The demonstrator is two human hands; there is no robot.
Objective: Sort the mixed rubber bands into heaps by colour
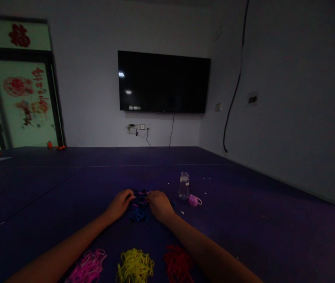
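A pile of dark blue and black elastic bands (139, 214), with a few pink ones among them, lies on the purple table between my hands. At its left edge is my left hand (121, 203), fingers closed in a pinch; what is in them is too dark to make out. My right hand (159, 202) reaches over the right side of the pile with its fingers bent together. Its fingertips touch the bands, but what they hold is hidden. Nearer to me lie heaps of pink bands (89, 267), yellow bands (136, 265) and red bands (178, 264).
Right of the pile stands a clear bottle (184, 186) without its lid. The pink lid (194, 200) with a loop lies beside it. White scraps (182, 212) dot the purple table (258, 228). Small orange objects (60, 147) sit at the far left, and a television (164, 82) hangs ahead.
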